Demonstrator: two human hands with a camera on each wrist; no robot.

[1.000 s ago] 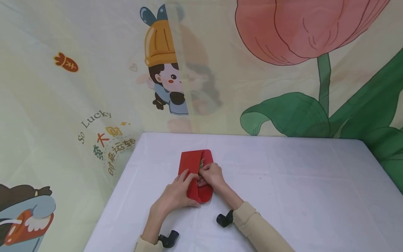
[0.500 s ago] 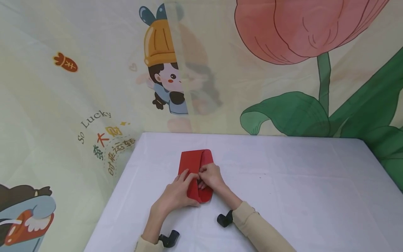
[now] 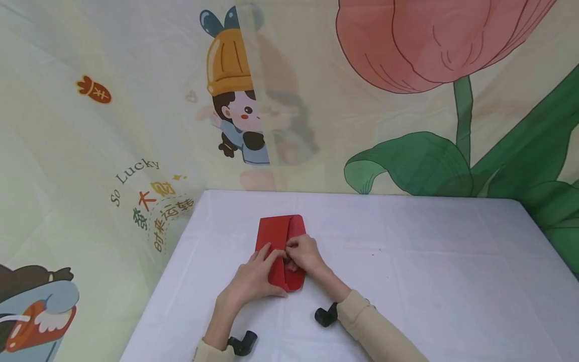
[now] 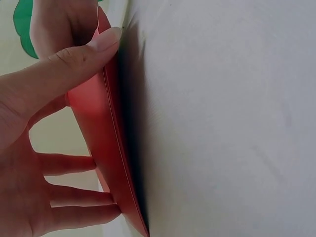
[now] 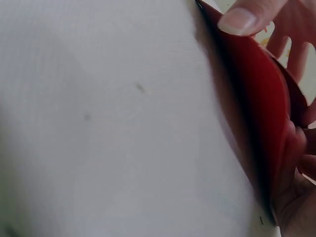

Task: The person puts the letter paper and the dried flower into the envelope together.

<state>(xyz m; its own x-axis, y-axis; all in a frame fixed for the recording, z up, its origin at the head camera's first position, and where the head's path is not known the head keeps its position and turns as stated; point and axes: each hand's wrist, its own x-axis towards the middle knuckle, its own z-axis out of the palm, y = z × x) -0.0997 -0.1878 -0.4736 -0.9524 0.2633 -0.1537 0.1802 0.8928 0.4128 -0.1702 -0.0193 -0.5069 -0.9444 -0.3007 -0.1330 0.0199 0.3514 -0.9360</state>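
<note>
A red envelope (image 3: 273,229) lies on the white-covered table, its rounded flap (image 3: 296,227) folded out to the right. My left hand (image 3: 254,274) holds the envelope, fingers spread over its face and thumb at the near edge; the left wrist view shows that thumb (image 4: 105,39) bent over the red paper. My right hand (image 3: 305,255) is at the envelope's mouth with curled fingers, thumb and forefinger meeting at the pocket edge. In the right wrist view the right fingers (image 5: 295,148) sit against the flap, partly blurred. What lies inside the pocket is hidden.
The white tablecloth (image 3: 407,281) spreads widely to the right of the hands. Behind the table hangs a printed curtain (image 3: 316,60) with a flower and cartoon figures. Black wrist devices (image 3: 243,344) hang at both cuffs.
A yellow-green patterned patch in the envelope's mouth a second ago is out of sight now. My right fingers have shifted slightly at the opening; the left hand stays in place.
</note>
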